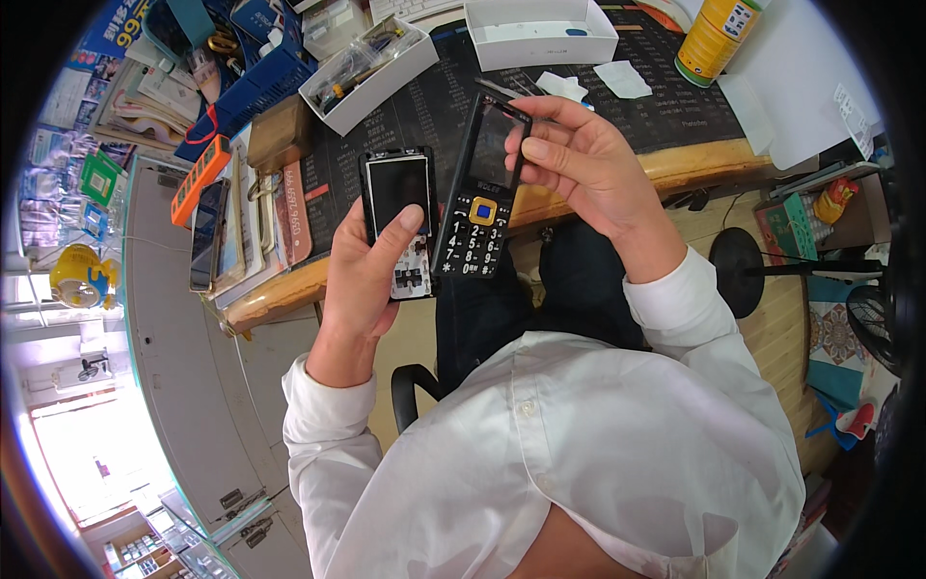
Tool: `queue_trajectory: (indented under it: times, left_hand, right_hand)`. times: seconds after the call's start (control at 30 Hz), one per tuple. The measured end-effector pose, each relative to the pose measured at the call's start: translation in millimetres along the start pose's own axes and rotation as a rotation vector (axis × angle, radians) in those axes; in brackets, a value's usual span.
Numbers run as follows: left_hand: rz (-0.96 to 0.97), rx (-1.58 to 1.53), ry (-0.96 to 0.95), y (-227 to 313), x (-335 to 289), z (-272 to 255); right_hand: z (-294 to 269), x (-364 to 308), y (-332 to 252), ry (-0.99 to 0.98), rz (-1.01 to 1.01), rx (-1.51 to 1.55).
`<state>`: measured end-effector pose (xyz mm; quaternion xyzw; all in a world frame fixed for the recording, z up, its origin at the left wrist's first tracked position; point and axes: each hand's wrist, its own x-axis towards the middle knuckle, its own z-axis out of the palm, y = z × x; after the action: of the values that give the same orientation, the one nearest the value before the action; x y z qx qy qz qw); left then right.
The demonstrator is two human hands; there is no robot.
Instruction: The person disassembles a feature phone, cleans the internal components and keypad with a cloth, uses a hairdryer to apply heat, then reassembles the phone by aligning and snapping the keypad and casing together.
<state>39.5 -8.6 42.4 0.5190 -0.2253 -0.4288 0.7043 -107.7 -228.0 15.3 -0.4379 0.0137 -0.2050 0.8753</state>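
Note:
My left hand (371, 253) is closed round the inner body of a keypad phone (398, 188), its thumb lying across the lower edge of the dark screen. Below that thumb a white keypad board with small contacts is exposed. Between finger and thumb my right hand (584, 159) pinches the upper right edge of the black front cover (463, 246). This cover has a clear screen window, a gold-framed blue centre button and white-marked number keys. Side by side, the two parts are held tilted above my lap, close together at the lower end. My right fingertips partly show through the window.
On the dark desk mat (386, 121) stand a white box of small parts (371, 77) and a white box lid (540, 43). White paper scraps (622, 80) lie beyond my right hand, near a yellow can (714, 43). An orange device (201, 180) and a blue basket (246, 96) are at left.

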Motion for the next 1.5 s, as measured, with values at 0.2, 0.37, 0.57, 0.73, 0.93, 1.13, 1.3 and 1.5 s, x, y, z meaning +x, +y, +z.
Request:
queue_trajectory:
  times: [0.2,0.37,0.57,0.73,0.93,1.13,1.3,1.5]
  left_hand:
    - [0.004,-0.001,0.009,-1,0,0]
    - [0.000,-0.007,0.010,-3,0,0]
    - [-0.016,-0.011,-0.054,-5,-1,0]
    - [-0.185,-0.105,-0.132,-2,4,-4]
    - [-0.229,-0.068,-0.065,-3,3,-2]
    - [-0.121,0.074,-0.100,-1,2,3]
    - [-0.074,0.124,-0.131,1,0,5]
    - [-0.046,0.086,-0.177,2,-2,7]
  right_hand:
    - [5,0,2,0.025,0.026,-0.049]
    - [17,-1,-1,0.047,0.044,-0.111]
    - [38,4,-2,0.060,0.049,-0.275]
    - [46,11,7,0.100,0.044,-0.302]
    - [49,13,16,0.104,0.089,-0.270]
    - [48,11,20,0.083,0.098,-0.340]
    - [47,13,22,0.091,0.061,-0.356]
    - [46,12,23,0.063,0.063,-0.306]
